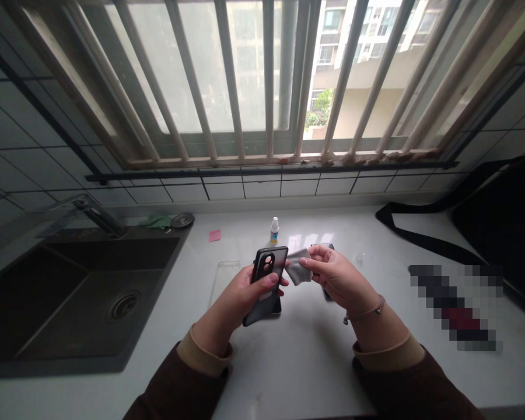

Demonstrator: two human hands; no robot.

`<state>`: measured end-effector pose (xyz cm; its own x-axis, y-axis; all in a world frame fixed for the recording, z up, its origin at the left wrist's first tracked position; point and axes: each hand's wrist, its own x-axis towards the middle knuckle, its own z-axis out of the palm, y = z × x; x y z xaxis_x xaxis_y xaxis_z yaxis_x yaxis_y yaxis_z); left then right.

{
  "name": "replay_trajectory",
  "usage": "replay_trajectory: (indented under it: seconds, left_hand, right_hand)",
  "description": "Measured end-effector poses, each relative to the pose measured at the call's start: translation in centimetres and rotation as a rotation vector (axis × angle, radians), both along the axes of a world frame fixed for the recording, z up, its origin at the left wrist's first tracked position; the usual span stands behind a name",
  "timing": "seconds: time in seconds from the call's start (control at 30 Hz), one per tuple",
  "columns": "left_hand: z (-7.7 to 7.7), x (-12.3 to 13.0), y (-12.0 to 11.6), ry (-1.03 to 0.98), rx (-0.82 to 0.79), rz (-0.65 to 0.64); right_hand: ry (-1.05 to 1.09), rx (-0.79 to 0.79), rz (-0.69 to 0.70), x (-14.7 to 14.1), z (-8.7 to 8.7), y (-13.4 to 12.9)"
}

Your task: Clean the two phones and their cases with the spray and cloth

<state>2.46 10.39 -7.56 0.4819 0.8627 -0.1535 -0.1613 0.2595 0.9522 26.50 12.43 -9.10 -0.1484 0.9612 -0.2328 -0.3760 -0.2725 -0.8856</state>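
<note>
Tilted upright above the counter is a phone case (276,271) with a black rim, camera cut-outs and a smoky see-through back. My left hand (254,291) is closed around it, thumb across the back; whether a phone sits inside I cannot tell. Just to its right, my right hand (332,268) pinches a small grey wiping cloth (299,268) close to the case's edge. A dark phone (328,293) lies on the counter, partly hidden under my right hand. Below the held case, the end of another dark flat object (277,309) shows. A clear phone case (221,277) lies beside my left hand.
A small white-capped bottle (274,232) stands behind my hands, with a pink paper slip (214,235) to its left. The sink (157,280) and faucet (98,216) are at left. A black bag (503,221) with a strap and a blurred-out patch (457,309) occupy the right.
</note>
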Motion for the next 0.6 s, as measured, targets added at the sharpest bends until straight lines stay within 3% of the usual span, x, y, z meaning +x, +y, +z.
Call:
replay_trajectory:
  seconds: [0.23,0.4,0.6]
  left_hand:
    - [0.1,0.2,0.1,0.027,0.019,0.012]
    - [0.0,0.1,0.1,0.017,0.0,0.019]
    - [-0.1,0.0,-0.2,-0.065,-0.137,-0.019]
  right_hand:
    - [-0.067,0.023,0.056,0.2,-0.5,0.2]
    - [-0.067,0.029,0.017,0.5,-1.0,0.4]
    - [-0.073,-0.014,0.305,0.8,-0.8,0.1]
